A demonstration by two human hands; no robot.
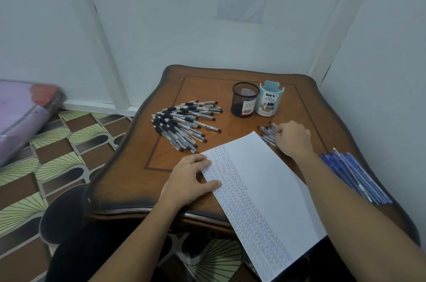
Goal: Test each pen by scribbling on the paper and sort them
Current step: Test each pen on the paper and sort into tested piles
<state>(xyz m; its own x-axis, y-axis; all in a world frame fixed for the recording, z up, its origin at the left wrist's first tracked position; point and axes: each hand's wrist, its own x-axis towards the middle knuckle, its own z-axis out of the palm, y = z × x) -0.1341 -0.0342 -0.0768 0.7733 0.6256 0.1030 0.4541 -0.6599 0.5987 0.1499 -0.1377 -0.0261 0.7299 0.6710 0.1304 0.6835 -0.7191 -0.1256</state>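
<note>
A white sheet of paper (265,180) lies slanted across the table, its left half covered in rows of scribbles. My left hand (190,181) rests flat on the paper's left edge, fingers spread, holding nothing. My right hand (292,137) lies over a small heap of black pens (267,133) by the paper's far corner, fingers curled among them; whether it grips one is hidden. A large fan of black pens (184,124) lies at the left. Several blue pens (355,173) lie in a bundle at the right edge.
A black mesh pen cup (244,99) and a light blue organizer cup (269,99) stand side by side at the back of the wooden table (129,166). White walls close in behind and on the right. A patterned floor lies to the left.
</note>
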